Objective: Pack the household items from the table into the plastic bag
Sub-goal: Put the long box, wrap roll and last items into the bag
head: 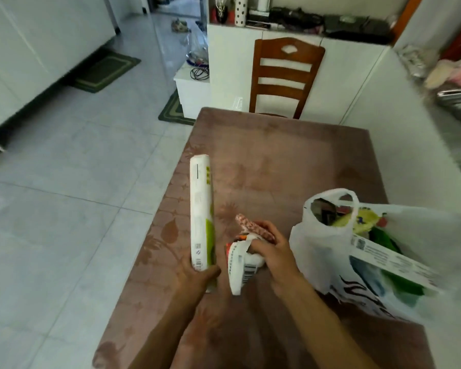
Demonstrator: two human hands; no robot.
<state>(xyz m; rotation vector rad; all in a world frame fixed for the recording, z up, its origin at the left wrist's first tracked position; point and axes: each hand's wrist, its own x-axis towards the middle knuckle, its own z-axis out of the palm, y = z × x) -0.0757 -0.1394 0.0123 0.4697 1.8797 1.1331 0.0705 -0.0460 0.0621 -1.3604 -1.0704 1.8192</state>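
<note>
Over the near end of the brown, leaf-patterned tablecloth, the left hand is closed round the lower end of a long white-and-green roll, holding it almost upright. The right hand is clenched on a crumpled white packet with a barcode and a small red-speckled packet. Just right of it, the white plastic bag stands open on the table, with green, yellow and dark items and a printed white box inside. The print is too blurred to read.
</note>
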